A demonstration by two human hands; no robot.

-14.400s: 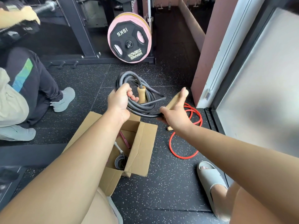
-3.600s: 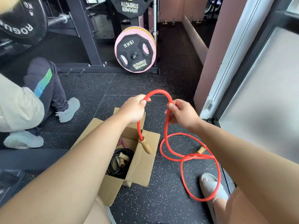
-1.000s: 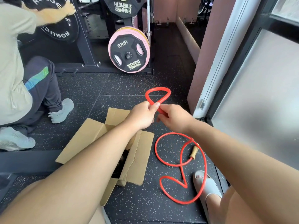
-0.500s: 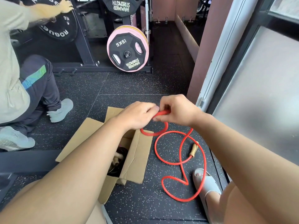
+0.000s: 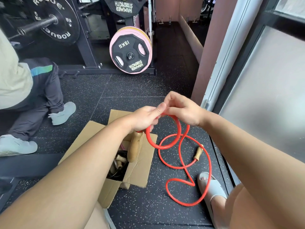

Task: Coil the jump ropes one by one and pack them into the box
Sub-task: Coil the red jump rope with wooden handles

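Observation:
A red jump rope [image 5: 179, 152] runs from my hands down to the rubber floor, where it lies in loose loops. My left hand [image 5: 145, 119] grips a small coil of it, and one wooden handle [image 5: 134, 148] hangs below that hand over the box. My right hand [image 5: 183, 109] pinches the rope right beside the left hand. The rope's other wooden handle [image 5: 198, 152] lies on the floor. The open cardboard box [image 5: 138, 169] stands under my left forearm, with a coiled dark rope [image 5: 117, 167] and wooden handles inside.
Another person [image 5: 24, 100] kneels at the left beside a loaded barbell rack [image 5: 54, 25]. A pink and black 15 kg plate [image 5: 131, 54] leans at the rack's foot. A wall and frosted glass door [image 5: 264, 96] close off the right. My sandalled foot [image 5: 212, 187] rests by the rope's end loop.
Another loop has been gathered into my left hand; a red coil now hangs below it. My view has tilted up a little and the person at left has shifted.

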